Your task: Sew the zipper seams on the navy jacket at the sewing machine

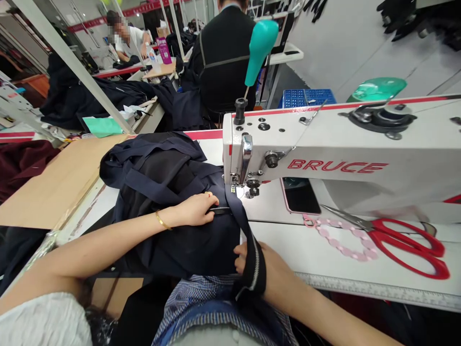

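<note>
Dark navy fabric (169, 192) lies bunched on the sewing table, its right edge by the needle area of a white sewing machine (338, 158). My left hand (197, 209) rests on the fabric, thumb and fingers closed at a short stretch of zipper (220, 208) left of the presser foot. A longer black zipper strip (256, 262) runs down from the machine and loops over my right hand (266, 269). The fingers of my right hand are curled at the fabric's lower right edge; the strip partly covers them, and what they grip is hidden.
Right of the needle lie a phone (300, 194), a pink bracelet-like chain (347, 240) and red-handled scissors (406, 240). A ruler strip (382, 288) lines the front edge. Brown board (54, 178) covers the left side. Behind sit two people, one with their back turned (226, 53).
</note>
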A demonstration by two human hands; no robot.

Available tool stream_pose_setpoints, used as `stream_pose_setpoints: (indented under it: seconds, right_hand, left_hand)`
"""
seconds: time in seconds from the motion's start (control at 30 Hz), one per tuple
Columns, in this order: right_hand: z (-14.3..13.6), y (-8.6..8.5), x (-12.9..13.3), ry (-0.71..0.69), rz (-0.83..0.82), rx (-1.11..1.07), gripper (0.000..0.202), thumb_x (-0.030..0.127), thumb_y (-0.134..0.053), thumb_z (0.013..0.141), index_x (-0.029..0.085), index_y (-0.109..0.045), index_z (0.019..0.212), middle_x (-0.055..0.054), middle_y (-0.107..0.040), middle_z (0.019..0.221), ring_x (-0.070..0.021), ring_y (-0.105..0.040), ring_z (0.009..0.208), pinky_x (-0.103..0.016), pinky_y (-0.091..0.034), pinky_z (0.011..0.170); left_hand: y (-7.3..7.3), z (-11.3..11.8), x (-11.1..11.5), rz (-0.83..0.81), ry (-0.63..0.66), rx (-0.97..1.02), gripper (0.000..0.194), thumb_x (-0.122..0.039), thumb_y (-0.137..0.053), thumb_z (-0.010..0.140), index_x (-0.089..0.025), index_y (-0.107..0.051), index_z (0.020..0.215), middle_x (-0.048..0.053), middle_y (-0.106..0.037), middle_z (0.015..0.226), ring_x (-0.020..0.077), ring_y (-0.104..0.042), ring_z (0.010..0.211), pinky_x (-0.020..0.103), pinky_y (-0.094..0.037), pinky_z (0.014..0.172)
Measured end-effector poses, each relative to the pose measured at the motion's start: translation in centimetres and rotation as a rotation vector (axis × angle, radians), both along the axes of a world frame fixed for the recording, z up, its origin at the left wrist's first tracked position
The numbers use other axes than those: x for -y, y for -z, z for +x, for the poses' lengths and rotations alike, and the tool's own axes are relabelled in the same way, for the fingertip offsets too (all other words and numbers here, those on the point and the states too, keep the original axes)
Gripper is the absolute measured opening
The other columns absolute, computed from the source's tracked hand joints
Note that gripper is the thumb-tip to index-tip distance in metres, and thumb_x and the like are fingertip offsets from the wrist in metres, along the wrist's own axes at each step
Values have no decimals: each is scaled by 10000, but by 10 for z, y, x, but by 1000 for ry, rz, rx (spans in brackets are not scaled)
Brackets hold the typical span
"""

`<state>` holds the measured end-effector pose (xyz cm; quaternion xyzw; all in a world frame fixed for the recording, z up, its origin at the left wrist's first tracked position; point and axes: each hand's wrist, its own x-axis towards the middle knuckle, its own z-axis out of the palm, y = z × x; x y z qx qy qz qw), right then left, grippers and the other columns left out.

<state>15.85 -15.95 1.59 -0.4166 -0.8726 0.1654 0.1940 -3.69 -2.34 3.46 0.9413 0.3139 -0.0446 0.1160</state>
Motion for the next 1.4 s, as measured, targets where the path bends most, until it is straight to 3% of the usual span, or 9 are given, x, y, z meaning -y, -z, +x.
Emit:
stream_pose_setpoints:
  seconds: [0.17, 0.33, 0.5, 0.6, 0.8, 0.93, 1.07, 1.2, 1.4]
  right_hand:
    - [33, 7, -33, 168, 44, 92, 159, 210, -474, 834, 176, -548, 697, -26, -568, 717, -163, -522, 712, -282, -382, 667]
    - [31, 4, -75, 356, 176, 196, 147, 207, -446, 843, 147, -541, 938, -80, -592, 863, -188, -546, 708, -289, -390, 643]
    - [18, -5, -101, 209, 161, 401, 378, 102, -426, 803, 182, -461, 1170, -110, -594, 986, -202, -570, 698, -268, -357, 532]
    - [12, 5, -106, 127, 224, 266, 295, 93, -433, 800, 222, -544, 1041, -74, -574, 1081, -194, -578, 799, -257, -386, 580]
    - [13, 31, -104, 280, 113, -132, 188, 154, -408, 833, 190, -570, 922, -35, -648, 888, -154, -599, 769, -235, -440, 645]
    - [16, 30, -98, 169, 115, -23, 163, 140, -441, 806, 185, -582, 875, -39, -653, 829, -166, -590, 700, -249, -412, 592]
    - [15, 29, -93, 81, 247, 83, 176, 99, -454, 806, 187, -586, 883, -33, -643, 900, -176, -572, 756, -269, -383, 601]
    - [15, 33, -91, 57, 310, 27, 200, 62, -431, 799, 162, -581, 885, -35, -633, 981, -163, -565, 819, -273, -401, 656]
    - [16, 35, -92, 85, 263, 23, 228, 70, -417, 791, 174, -589, 898, -33, -640, 975, -156, -565, 859, -272, -420, 683]
  left_hand:
    - [-2, 6, 4, 67, 45, -115, 96, -177, -471, 707, -163, -489, 800, 59, -516, 851, 193, -518, 779, 277, -440, 668]
    - [-20, 7, -4, -37, -17, -109, 106, -148, -391, 731, -185, -444, 815, 6, -538, 711, 161, -527, 631, 244, -389, 572]
    - [-45, -4, -12, -3, -46, -144, 122, -163, -372, 753, -202, -462, 825, -19, -532, 617, 155, -510, 541, 243, -345, 531]
    - [-49, -7, -18, 75, -11, -219, 107, -189, -423, 748, -205, -494, 826, -18, -551, 616, 157, -518, 531, 243, -338, 520]
    - [-26, 8, -29, 387, 84, -192, 234, -165, -386, 841, -175, -499, 1046, 64, -583, 887, 175, -557, 745, 249, -374, 571]
    - [4, 24, -24, 412, 304, -109, 245, -218, -319, 910, -189, -506, 1066, 53, -586, 930, 155, -531, 709, 263, -363, 576]
    - [26, 23, -19, 440, 282, -64, 279, -151, -330, 887, -167, -492, 1113, 54, -586, 1032, 145, -500, 662, 282, -348, 568]
    - [34, 15, -20, 434, 237, -24, 386, -89, -389, 804, -156, -449, 1180, 63, -546, 1149, 161, -490, 709, 300, -357, 605]
    - [37, 13, -27, 387, 239, 49, 423, -71, -414, 763, -169, -464, 1172, 56, -594, 1040, 168, -495, 722, 293, -365, 624]
